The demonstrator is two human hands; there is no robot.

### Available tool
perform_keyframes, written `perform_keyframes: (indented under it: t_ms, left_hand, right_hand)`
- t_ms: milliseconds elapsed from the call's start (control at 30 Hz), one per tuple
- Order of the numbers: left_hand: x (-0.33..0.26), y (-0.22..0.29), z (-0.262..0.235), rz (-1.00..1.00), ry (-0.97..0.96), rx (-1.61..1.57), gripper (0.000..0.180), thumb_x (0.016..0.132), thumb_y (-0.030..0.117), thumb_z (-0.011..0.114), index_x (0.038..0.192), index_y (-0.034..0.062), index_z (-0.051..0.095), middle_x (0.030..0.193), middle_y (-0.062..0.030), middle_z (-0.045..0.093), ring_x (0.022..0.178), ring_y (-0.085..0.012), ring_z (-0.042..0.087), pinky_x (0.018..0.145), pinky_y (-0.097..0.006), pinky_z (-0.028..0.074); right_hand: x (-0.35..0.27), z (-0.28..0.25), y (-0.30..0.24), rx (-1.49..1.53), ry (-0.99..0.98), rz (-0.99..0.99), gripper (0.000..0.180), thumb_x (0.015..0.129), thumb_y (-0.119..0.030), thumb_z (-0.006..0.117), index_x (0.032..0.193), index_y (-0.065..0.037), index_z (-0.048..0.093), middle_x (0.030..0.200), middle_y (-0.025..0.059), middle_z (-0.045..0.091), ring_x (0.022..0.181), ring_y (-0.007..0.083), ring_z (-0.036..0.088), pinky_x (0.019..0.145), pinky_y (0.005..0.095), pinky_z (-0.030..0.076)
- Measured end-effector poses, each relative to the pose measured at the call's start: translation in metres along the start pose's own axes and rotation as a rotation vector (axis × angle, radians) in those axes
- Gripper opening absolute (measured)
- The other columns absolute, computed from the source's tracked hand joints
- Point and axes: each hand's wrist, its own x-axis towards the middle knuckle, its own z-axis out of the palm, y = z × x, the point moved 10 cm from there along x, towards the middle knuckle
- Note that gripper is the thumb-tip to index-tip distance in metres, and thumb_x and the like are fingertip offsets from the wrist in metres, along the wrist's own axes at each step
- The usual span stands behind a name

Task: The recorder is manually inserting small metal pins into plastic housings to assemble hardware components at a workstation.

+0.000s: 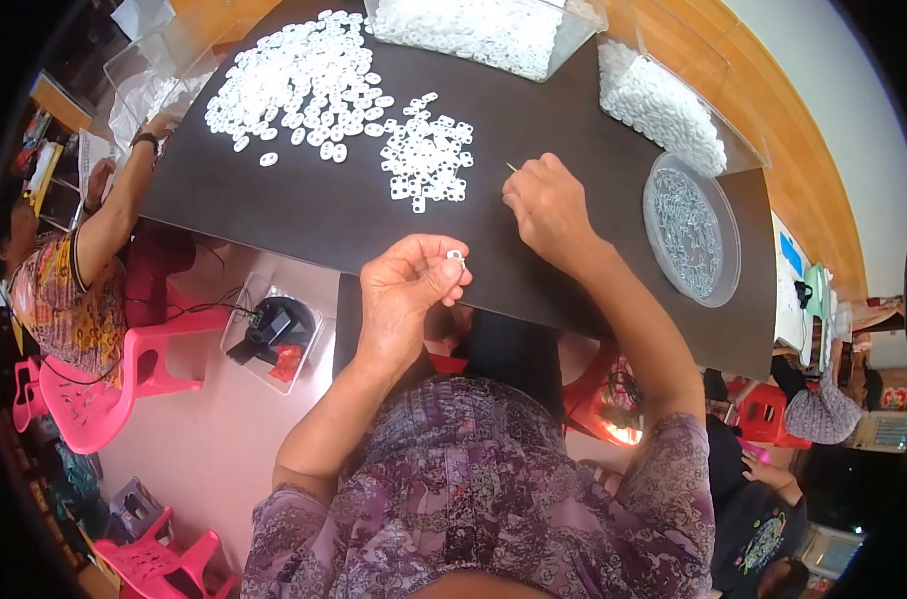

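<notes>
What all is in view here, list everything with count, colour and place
table: one, dark brown, centre
small plastic pieces: many, white, two heaps on the table's far side
clear bins: two, holding white pieces, far edge
round tray: one, clear, table's right end
plastic chairs: several, pink, floor at left
co-worker: one, patterned top, seated left
left hand: fingers pinch one white piece
right hand: holds a thin pin

Both of the person's forearms are rising from the lower edge, bare below patterned purple sleeves. The left hand point(408, 285) is lifting palm-up, its fingers curling inward and thumb and forefinger pinching together. The right hand point(548, 205) is reaching further forward, knuckles up, its fingers closing into a loose fist.
</notes>
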Motion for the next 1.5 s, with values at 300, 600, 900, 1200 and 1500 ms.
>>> perform_keyframes:
  t_ms: [300,600,900,1200,1500]
  left_hand:
    - [-0.003,0.007,-0.012,0.023,0.053,-0.007,0.013,0.087,0.006,0.059,0.097,-0.0018,0.060,0.078,-0.0051,0.062,0.066,-0.0065,0.055,0.059,-0.018,0.045]
    - [-0.005,0.016,-0.011,0.090,0.040,0.076,0.014,0.087,0.009,0.061,0.097,-0.0013,0.061,0.078,-0.0048,0.063,0.065,-0.0078,0.055,0.057,-0.019,0.044]
    - [-0.011,0.021,-0.015,0.144,0.026,0.139,0.015,0.087,0.010,0.061,0.097,-0.0011,0.062,0.079,-0.0026,0.062,0.068,-0.0066,0.055,0.059,-0.018,0.043]
    - [-0.020,0.034,-0.020,0.270,0.124,0.372,0.016,0.086,0.008,0.063,0.096,-0.0039,0.063,0.079,-0.0003,0.061,0.069,-0.0052,0.053,0.062,-0.018,0.044]
    - [-0.017,0.040,-0.027,0.338,0.141,0.408,0.014,0.085,0.006,0.063,0.095,-0.0042,0.064,0.078,-0.0038,0.063,0.065,-0.0069,0.055,0.058,-0.019,0.046]
  right_hand:
    - [0.000,-0.013,-0.031,0.485,-0.091,0.252,0.008,0.074,-0.003,0.063,0.077,-0.003,0.056,0.076,0.0097,0.056,0.068,0.0232,0.054,0.062,0.0328,0.043]
    - [-0.011,0.008,-0.044,0.906,-0.167,0.436,0.013,0.077,-0.003,0.066,0.089,-0.003,0.061,0.076,0.0018,0.060,0.064,0.0059,0.052,0.058,0.0218,0.043]
    - [-0.008,0.011,-0.054,0.920,-0.180,0.438,0.016,0.077,-0.005,0.068,0.091,-0.002,0.060,0.075,0.0014,0.063,0.064,0.0044,0.055,0.058,0.0198,0.044]
    - [-0.008,0.018,-0.058,1.018,-0.140,0.495,0.015,0.076,-0.001,0.068,0.088,0.000,0.059,0.075,0.0010,0.062,0.066,0.0041,0.054,0.060,0.0199,0.045]
    - [0.001,0.026,-0.060,1.055,-0.159,0.532,0.012,0.074,0.005,0.063,0.085,0.001,0.059,0.075,0.0049,0.063,0.067,0.0080,0.058,0.061,0.0218,0.047]
